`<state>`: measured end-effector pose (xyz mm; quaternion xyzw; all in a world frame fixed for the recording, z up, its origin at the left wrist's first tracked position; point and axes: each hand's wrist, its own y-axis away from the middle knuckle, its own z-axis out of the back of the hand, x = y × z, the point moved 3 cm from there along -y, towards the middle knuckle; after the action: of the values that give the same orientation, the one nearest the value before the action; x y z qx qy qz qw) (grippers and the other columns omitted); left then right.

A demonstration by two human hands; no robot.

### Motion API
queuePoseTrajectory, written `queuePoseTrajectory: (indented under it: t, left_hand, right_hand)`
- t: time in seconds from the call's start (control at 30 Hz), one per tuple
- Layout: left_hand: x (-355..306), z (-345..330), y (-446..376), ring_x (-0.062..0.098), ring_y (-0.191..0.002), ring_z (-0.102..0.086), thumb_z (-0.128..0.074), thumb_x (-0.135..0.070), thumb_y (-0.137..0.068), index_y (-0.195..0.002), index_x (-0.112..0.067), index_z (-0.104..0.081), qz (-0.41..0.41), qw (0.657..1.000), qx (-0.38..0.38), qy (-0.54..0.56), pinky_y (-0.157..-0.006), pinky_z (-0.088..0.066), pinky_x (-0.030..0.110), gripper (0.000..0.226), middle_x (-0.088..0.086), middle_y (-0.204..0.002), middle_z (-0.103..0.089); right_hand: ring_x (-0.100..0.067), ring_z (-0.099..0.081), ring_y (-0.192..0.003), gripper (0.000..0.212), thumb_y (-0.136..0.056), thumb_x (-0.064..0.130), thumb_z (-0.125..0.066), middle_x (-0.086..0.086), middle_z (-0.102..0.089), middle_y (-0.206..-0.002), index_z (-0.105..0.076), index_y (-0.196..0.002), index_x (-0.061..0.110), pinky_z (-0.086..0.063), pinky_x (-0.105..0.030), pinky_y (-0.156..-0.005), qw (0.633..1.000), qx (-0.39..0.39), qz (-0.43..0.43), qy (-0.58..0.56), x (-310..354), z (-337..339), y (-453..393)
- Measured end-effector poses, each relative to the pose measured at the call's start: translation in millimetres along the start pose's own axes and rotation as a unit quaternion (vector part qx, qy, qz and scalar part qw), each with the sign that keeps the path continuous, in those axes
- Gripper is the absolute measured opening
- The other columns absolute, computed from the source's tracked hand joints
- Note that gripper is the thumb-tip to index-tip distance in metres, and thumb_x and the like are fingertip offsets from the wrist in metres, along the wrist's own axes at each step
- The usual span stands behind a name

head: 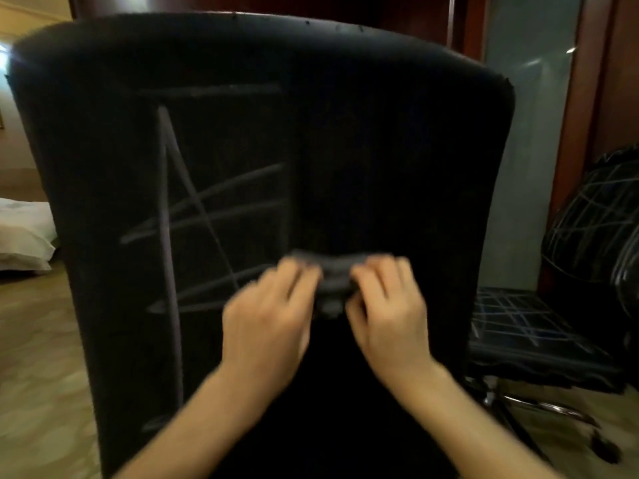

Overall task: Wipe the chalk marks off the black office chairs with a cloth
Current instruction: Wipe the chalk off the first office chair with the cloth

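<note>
Near chair back [345,133] fills the centre, chalk marks [193,209] on its left half. Cloth [333,274] sits against the lower middle of the back, left hand [273,323] on its left end, right hand [387,312] on its right end. Second chair [567,305] stands right and behind, marks on seat and back. Bed [24,233] far left, behind.
</note>
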<state>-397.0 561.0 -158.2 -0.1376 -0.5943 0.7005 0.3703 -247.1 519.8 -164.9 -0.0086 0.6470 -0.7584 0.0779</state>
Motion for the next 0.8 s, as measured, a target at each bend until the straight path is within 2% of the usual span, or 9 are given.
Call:
queuePoseTrajectory:
  t: [0.07, 0.13, 0.27, 0.37, 0.43, 0.53, 0.67, 0.73, 0.8]
  left_hand:
    - [-8.7, -8.3, 35.4, 0.027, -0.075, -0.066, -0.061, -0.017, -0.084, -0.109, -0.011, -0.071, 0.001, 0.999, 0.026, 0.022, -0.056, -0.054, 0.038, 0.027, 0.007, -0.104, -0.068]
    - [-6.7, -8.2, 29.6, 0.027, -0.076, -0.064, -0.063, -0.018, -0.084, -0.108, -0.012, -0.070, -0.002, 1.000, 0.026, 0.015, -0.056, -0.053, 0.040, 0.026, 0.006, -0.101, -0.066]
    - [3.8, 13.9, -40.4, 0.031, -0.079, -0.060, -0.062, -0.018, -0.088, -0.109, -0.013, -0.068, 0.017, 0.999, -0.027, -0.030, -0.053, -0.048, 0.040, 0.022, 0.009, -0.102, -0.064]
    - [7.8, 26.6, -78.1, 0.026, -0.080, -0.059, -0.061, -0.015, -0.092, -0.111, -0.011, -0.067, 0.054, 0.997, -0.044, -0.019, -0.053, -0.047, 0.038, 0.020, 0.008, -0.105, -0.062]
    - [6.1, 22.3, -67.7, 0.027, -0.081, -0.059, -0.062, -0.014, -0.090, -0.110, -0.011, -0.066, 0.056, 0.998, -0.031, -0.020, -0.054, -0.048, 0.040, 0.021, 0.009, -0.105, -0.061]
    - [-5.9, 4.6, -5.1, 0.029, -0.075, -0.062, -0.067, -0.013, -0.080, -0.107, -0.014, -0.068, 0.017, 1.000, 0.002, -0.023, -0.054, -0.049, 0.040, 0.028, 0.008, -0.101, -0.063]
    - [-18.7, -8.9, 45.7, 0.023, -0.068, -0.060, -0.082, -0.007, -0.073, -0.102, -0.013, -0.070, 0.002, 0.998, 0.067, 0.010, -0.052, -0.047, 0.034, 0.031, 0.004, -0.093, -0.064]
    - [-15.2, -4.4, 24.4, 0.025, -0.071, -0.058, -0.079, -0.012, -0.076, -0.099, -0.015, -0.068, 0.002, 0.998, 0.056, -0.011, -0.053, -0.044, 0.037, 0.026, 0.005, -0.091, -0.061]
    - [-7.0, 5.9, -12.8, 0.029, -0.074, -0.058, -0.071, -0.018, -0.080, -0.099, -0.016, -0.067, 0.005, 0.999, 0.020, -0.045, -0.052, -0.042, 0.038, 0.019, 0.007, -0.093, -0.061]
  right_hand:
    - [-0.035, -0.056, -0.081, 0.022, -0.083, 0.002, -0.053, -0.019, -0.063, -0.097, -0.068, -0.098, -0.004, -0.053, -0.048, -0.067, 0.999, 0.038, 0.000, -0.002, 3.9, -2.7, 31.8]
    - [-0.035, -0.056, -0.079, 0.020, -0.082, 0.002, -0.053, -0.019, -0.062, -0.094, -0.067, -0.094, -0.003, -0.052, -0.047, -0.065, 0.999, 0.044, 0.012, -0.007, 1.4, -1.2, 24.3]
    - [-0.039, -0.054, -0.079, 0.020, -0.081, 0.002, -0.052, -0.021, -0.059, -0.093, -0.065, -0.094, -0.003, -0.049, -0.049, -0.067, 1.000, -0.002, 0.019, 0.008, -1.8, 15.4, -46.2]
    - [-0.032, -0.053, -0.082, 0.020, -0.082, 0.003, -0.052, -0.017, -0.059, -0.098, -0.064, -0.097, -0.001, -0.046, -0.039, -0.064, 0.999, -0.034, -0.011, 0.030, 1.4, 22.7, -83.6]
    - [-0.033, -0.052, -0.082, 0.020, -0.079, 0.003, -0.052, -0.017, -0.058, -0.098, -0.063, -0.096, 0.000, -0.045, -0.040, -0.064, 0.999, -0.021, -0.013, 0.036, 3.5, 17.8, -73.1]
    - [-0.036, -0.050, -0.078, 0.018, -0.078, 0.007, -0.052, -0.017, -0.057, -0.091, -0.063, -0.091, 0.002, -0.046, -0.047, -0.064, 0.999, 0.037, 0.006, 0.034, 6.9, 5.0, -9.2]
    - [-0.026, -0.048, -0.072, 0.011, -0.075, 0.003, -0.058, -0.009, -0.055, -0.086, -0.061, -0.085, 0.006, -0.046, -0.040, -0.055, 0.992, 0.126, 0.004, 0.030, 8.3, 2.1, 40.7]
    - [-0.030, -0.048, -0.073, 0.009, -0.075, 0.006, -0.055, -0.012, -0.053, -0.085, -0.059, -0.083, 0.006, -0.045, -0.043, -0.058, 0.993, 0.116, 0.010, 0.035, 5.7, 7.0, 20.5]
    - [-0.035, -0.050, -0.076, 0.012, -0.077, 0.009, -0.050, -0.016, -0.054, -0.087, -0.058, -0.085, 0.005, -0.044, -0.045, -0.062, 0.996, 0.071, 0.016, 0.047, 4.9, 14.4, -18.5]
